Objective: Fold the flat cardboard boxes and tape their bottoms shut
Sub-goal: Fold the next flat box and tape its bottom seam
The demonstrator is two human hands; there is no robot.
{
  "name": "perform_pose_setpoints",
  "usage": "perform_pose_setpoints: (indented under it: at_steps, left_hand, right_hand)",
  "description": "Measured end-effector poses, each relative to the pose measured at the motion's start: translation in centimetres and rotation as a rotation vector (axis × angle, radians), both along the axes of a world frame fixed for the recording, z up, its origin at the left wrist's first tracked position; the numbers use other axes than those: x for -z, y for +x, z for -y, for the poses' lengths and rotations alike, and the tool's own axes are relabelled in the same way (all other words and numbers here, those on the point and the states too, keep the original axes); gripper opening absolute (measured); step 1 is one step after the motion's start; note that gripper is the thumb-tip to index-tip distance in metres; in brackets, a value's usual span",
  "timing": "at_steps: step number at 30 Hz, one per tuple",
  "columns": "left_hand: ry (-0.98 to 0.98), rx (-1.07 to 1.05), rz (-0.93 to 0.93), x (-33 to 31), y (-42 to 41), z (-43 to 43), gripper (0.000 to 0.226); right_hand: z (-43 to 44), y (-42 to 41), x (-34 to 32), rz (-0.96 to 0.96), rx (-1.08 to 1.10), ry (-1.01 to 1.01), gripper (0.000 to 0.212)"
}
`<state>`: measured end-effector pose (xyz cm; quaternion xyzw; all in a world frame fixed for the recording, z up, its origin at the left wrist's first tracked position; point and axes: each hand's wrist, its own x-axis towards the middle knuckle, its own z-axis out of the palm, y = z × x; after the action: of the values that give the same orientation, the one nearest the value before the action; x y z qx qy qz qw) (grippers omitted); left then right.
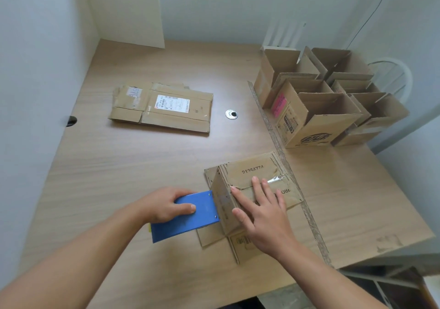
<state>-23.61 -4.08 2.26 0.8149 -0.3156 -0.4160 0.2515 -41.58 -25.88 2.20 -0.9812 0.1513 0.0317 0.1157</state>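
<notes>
A small cardboard box (pixel 252 172) stands upside down near the table's front, its bottom flaps folded shut and facing up, with shiny tape over the seam. My right hand (pixel 259 211) lies flat on those flaps, fingers spread. My left hand (pixel 164 205) grips a blue tape dispenser (pixel 190 218) whose front edge touches the box's left side. A stack of flat cardboard boxes (pixel 164 107) lies further back in the middle of the table.
Several folded, open-topped boxes (pixel 319 101) stand together at the right on the wooden table (pixel 119 165). A round cable grommet (pixel 231 114) sits between them and the flat stack. A white chair (pixel 395 72) stands behind the right edge. Walls close in left and behind.
</notes>
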Motion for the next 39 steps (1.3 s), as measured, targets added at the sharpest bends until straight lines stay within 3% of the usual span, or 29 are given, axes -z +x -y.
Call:
perform_pose_setpoints:
  at_steps: [12,19,25,29,32,36,39]
  left_hand:
    - [0.266,-0.050,0.302,-1.4,-1.4,5.9,0.035]
    - [0.374,-0.018,0.531,-2.2,-3.1,6.6,0.024]
    - [0.349,-0.093,0.477,-2.4,-1.7,2.6,0.028]
    - [0.312,-0.173,0.512,-2.9,-0.7,-0.8,0.030]
    - [0.211,-0.241,0.489,-3.4,-0.6,-2.7,0.048]
    - [0.026,-0.221,0.459,-4.5,-1.4,-3.6,0.062]
    - [-0.055,-0.156,0.594,-5.3,-2.6,-3.3,0.067]
  right_hand:
    - [-1.0,1.0,-0.6,0.059,0.053,0.094,0.049]
    - [-1.6,1.5,-0.6,0.079,0.023,0.012,0.052]
    - [1.8,2.3,-2.1,-0.098,-0.100,-0.007,0.097]
    - [3.2,3.0,-1.8,-0.162,-0.134,0.073,0.089]
    - [4.7,4.4,-1.6,-0.150,-0.225,0.167,0.078]
    - [6.9,6.9,-2.3,-0.202,-0.428,0.161,0.074]
    - [7.6,7.8,-2.8,-0.227,-0.463,0.100,0.072]
